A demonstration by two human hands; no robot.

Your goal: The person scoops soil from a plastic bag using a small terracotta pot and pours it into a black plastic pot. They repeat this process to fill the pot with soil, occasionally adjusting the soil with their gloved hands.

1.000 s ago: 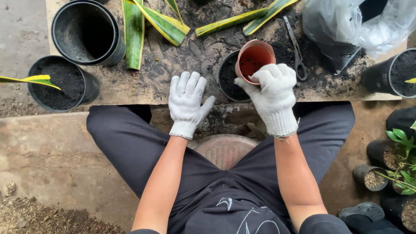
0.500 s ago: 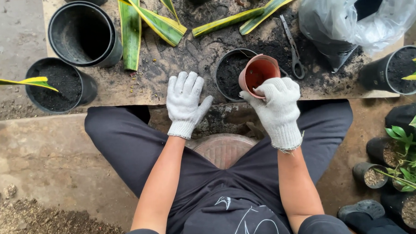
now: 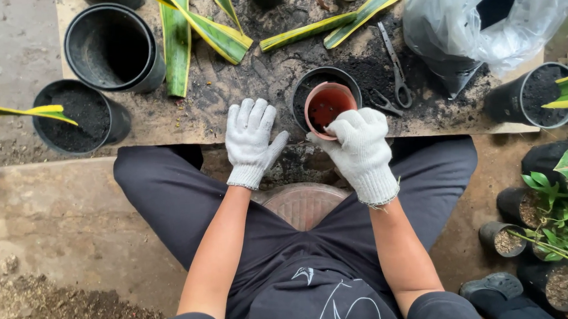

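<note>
My right hand (image 3: 360, 147), in a white knit glove, grips a small terracotta-coloured plastic pot (image 3: 327, 106) by its near rim, tilted with its mouth towards me, just over a black pot (image 3: 324, 77) holding dark soil. My left hand (image 3: 250, 142), also gloved, lies flat with fingers spread on the near edge of the soil-strewn board (image 3: 163, 119), holding nothing. Long green-and-yellow cut leaves (image 3: 199, 25) lie across the far part of the board.
Scissors (image 3: 394, 67) lie right of the black pot. A plastic bag of soil (image 3: 474, 27) sits at the far right. An empty black pot (image 3: 111, 46) and a soil-filled one (image 3: 78, 113) stand at left. Another planted pot (image 3: 536, 94) and small seedling pots (image 3: 538, 220) are at right.
My right hand has moved the small terracotta-coloured pot to the left and closer to me over the black pot. My left hand has stayed on the board.
</note>
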